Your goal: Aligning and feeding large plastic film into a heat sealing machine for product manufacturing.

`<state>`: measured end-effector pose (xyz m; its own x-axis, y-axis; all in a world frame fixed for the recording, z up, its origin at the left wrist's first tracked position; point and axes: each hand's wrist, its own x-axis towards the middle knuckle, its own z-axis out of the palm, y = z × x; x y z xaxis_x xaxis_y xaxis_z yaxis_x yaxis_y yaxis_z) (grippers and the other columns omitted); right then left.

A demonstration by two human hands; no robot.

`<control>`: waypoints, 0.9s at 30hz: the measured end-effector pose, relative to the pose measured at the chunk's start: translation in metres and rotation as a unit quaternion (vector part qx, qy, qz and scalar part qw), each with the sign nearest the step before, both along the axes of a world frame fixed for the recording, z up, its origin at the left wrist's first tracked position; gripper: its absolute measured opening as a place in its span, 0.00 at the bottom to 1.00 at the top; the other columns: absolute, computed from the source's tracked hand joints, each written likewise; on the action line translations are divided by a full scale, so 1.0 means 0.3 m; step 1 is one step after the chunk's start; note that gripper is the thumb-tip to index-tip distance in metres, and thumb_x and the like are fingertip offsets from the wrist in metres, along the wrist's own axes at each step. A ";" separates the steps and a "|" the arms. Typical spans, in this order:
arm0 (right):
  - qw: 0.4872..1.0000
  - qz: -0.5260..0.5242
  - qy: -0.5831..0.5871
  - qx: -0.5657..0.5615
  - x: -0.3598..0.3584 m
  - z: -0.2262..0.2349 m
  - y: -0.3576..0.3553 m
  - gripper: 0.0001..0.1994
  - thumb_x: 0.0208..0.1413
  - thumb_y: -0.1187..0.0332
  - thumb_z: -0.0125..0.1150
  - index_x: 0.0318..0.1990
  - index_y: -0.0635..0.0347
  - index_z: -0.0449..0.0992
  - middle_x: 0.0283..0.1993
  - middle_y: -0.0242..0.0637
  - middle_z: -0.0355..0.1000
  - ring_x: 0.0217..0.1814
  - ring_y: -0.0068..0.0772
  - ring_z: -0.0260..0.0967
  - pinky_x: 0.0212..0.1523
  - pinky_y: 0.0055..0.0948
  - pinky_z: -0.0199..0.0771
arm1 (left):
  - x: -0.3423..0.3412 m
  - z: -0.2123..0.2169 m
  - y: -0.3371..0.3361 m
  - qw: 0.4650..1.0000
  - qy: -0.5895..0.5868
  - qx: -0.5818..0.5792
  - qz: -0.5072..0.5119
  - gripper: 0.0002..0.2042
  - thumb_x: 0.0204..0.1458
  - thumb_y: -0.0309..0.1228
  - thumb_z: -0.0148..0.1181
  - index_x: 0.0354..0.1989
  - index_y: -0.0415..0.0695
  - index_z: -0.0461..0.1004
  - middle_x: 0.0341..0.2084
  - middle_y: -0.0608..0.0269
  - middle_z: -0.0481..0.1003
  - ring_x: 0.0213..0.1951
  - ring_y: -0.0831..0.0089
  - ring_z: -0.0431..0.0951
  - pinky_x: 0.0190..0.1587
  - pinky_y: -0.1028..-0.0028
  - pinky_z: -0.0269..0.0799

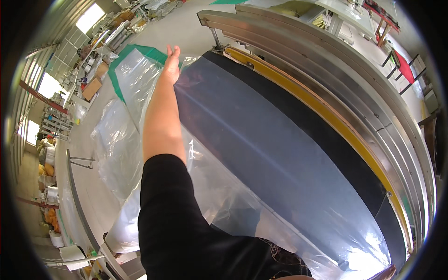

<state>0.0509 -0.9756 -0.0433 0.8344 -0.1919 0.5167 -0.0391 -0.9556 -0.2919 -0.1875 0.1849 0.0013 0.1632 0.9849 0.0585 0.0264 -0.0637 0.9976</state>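
Observation:
My left hand (172,64), on a bare forearm below a black sleeve, reaches to the far end of a long sheet of clear plastic film (242,135). Its fingers are stretched out, beside the film's far left corner; the palm side is partly hidden. Under the film, the surface looks grey-blue, with a black strip (298,121) along its right side. More loose, crumpled clear film (116,144) hangs to the left of my arm. At the lower right rim, part of my right hand (386,271) shows near the film's bright near end; its fingers cannot be made out.
Long metal bars (326,60) and a yellow strip (322,105) run along the right side. A green-edged sheet (114,77) lies beyond the loose film. A red-seated stool (402,67) stands at the far right. Cluttered shelves and a cardboard box (92,88) line the left.

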 end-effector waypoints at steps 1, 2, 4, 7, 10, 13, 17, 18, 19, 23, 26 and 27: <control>1.000 0.000 0.002 0.003 0.008 -0.016 0.004 0.18 0.57 0.60 0.35 0.47 0.62 0.64 0.46 0.45 0.65 0.48 0.40 0.62 0.49 0.34 0.59 | -0.004 0.000 -0.008 1.000 0.003 0.001 0.002 0.24 0.50 0.42 0.50 0.54 0.50 0.57 0.42 0.59 0.70 0.47 0.64 0.68 0.49 0.60 0.58; 1.000 0.000 0.004 0.007 0.015 -0.033 0.007 0.18 0.57 0.60 0.35 0.46 0.62 0.64 0.46 0.45 0.65 0.47 0.41 0.62 0.49 0.34 0.59 | -0.010 0.001 -0.013 0.988 0.083 0.127 -0.040 0.20 0.50 0.42 0.49 0.51 0.49 0.61 0.42 0.58 0.71 0.46 0.66 0.69 0.47 0.65 0.60; 1.000 -0.005 0.003 0.010 0.011 -0.049 0.017 0.18 0.57 0.60 0.35 0.46 0.62 0.64 0.45 0.45 0.65 0.47 0.41 0.62 0.48 0.35 0.59 | 0.000 0.013 -0.085 0.924 0.211 0.315 -0.049 0.13 0.50 0.39 0.49 0.37 0.44 0.72 0.35 0.55 0.72 0.39 0.65 0.73 0.39 0.73 0.66; 1.000 -0.019 -0.002 0.014 -0.036 -0.047 0.037 0.18 0.57 0.60 0.35 0.45 0.63 0.64 0.45 0.46 0.65 0.46 0.42 0.62 0.47 0.35 0.59 | -0.016 0.035 -0.258 0.789 0.382 0.481 -0.004 0.11 0.48 0.37 0.50 0.29 0.42 0.72 0.28 0.56 0.72 0.32 0.56 0.71 0.35 0.63 0.66; 0.999 -0.025 -0.007 0.021 -0.091 -0.019 0.151 0.17 0.57 0.60 0.35 0.45 0.63 0.64 0.44 0.47 0.65 0.45 0.43 0.63 0.47 0.36 0.59 | -0.026 0.000 -0.237 0.751 0.583 0.309 -0.035 0.20 0.51 0.47 0.39 0.44 0.48 0.68 0.40 0.56 0.70 0.43 0.58 0.69 0.47 0.64 0.62; 0.999 -0.029 -0.014 0.035 -0.163 0.012 0.324 0.17 0.57 0.60 0.35 0.44 0.64 0.64 0.43 0.47 0.65 0.44 0.44 0.63 0.46 0.37 0.59 | -0.045 -0.023 -0.078 0.837 0.464 0.218 -0.190 0.24 0.52 0.51 0.36 0.53 0.50 0.61 0.51 0.55 0.62 0.53 0.60 0.61 0.54 0.69 0.55; 0.998 -0.051 -0.022 0.040 -0.391 0.132 0.603 0.17 0.57 0.60 0.35 0.43 0.64 0.64 0.42 0.48 0.65 0.43 0.45 0.63 0.45 0.38 0.59 | -0.028 -0.049 -0.016 0.865 0.422 0.170 -0.211 0.24 0.51 0.51 0.39 0.51 0.50 0.63 0.47 0.57 0.66 0.50 0.62 0.65 0.52 0.71 0.57; 0.997 -0.055 -0.024 0.038 -0.422 0.129 0.531 0.17 0.57 0.60 0.35 0.43 0.64 0.64 0.42 0.48 0.65 0.43 0.45 0.63 0.45 0.38 0.59 | -0.044 -0.068 0.012 0.883 0.395 0.206 -0.149 0.23 0.51 0.50 0.41 0.49 0.49 0.64 0.44 0.58 0.68 0.48 0.62 0.67 0.50 0.70 0.60; 0.998 -0.033 0.049 0.018 -0.326 0.120 0.438 0.17 0.57 0.61 0.36 0.43 0.65 0.64 0.42 0.49 0.65 0.43 0.46 0.63 0.46 0.37 0.59 | -0.040 -0.079 0.026 0.894 0.366 0.243 -0.090 0.22 0.50 0.50 0.43 0.48 0.49 0.66 0.42 0.59 0.71 0.46 0.62 0.69 0.48 0.69 0.62; 0.980 -0.014 0.176 -0.094 -0.123 -0.055 -0.148 0.20 0.57 0.63 0.35 0.54 0.65 0.57 0.55 0.48 0.57 0.57 0.42 0.55 0.56 0.31 0.54 | -0.104 -0.046 -0.058 0.974 0.039 0.216 -0.065 0.13 0.51 0.36 0.51 0.42 0.43 0.70 0.30 0.63 0.73 0.34 0.77 0.71 0.38 0.78 0.66; 0.944 0.002 0.261 -0.204 -0.084 -0.133 -0.049 0.21 0.56 0.62 0.36 0.54 0.65 0.56 0.55 0.48 0.57 0.57 0.43 0.55 0.56 0.31 0.53 | -0.208 0.145 -0.386 0.975 0.065 0.192 -0.091 0.11 0.53 0.33 0.47 0.38 0.40 0.70 0.24 0.66 0.70 0.26 0.81 0.68 0.33 0.81 0.64; 0.962 -0.024 0.215 -0.167 -0.098 -0.102 -0.057 0.22 0.55 0.60 0.37 0.54 0.64 0.57 0.56 0.48 0.56 0.58 0.43 0.54 0.56 0.31 0.53 | -0.239 0.140 -0.476 0.971 0.080 0.172 -0.144 0.10 0.53 0.34 0.47 0.35 0.40 0.70 0.22 0.68 0.69 0.24 0.82 0.66 0.30 0.82 0.62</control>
<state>0.0216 -0.9928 -0.0739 0.9793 -0.1181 0.1645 -0.1332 -0.9875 0.0845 -0.2592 0.0420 0.0434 0.4624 0.8236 0.3284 0.1101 -0.4208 0.9004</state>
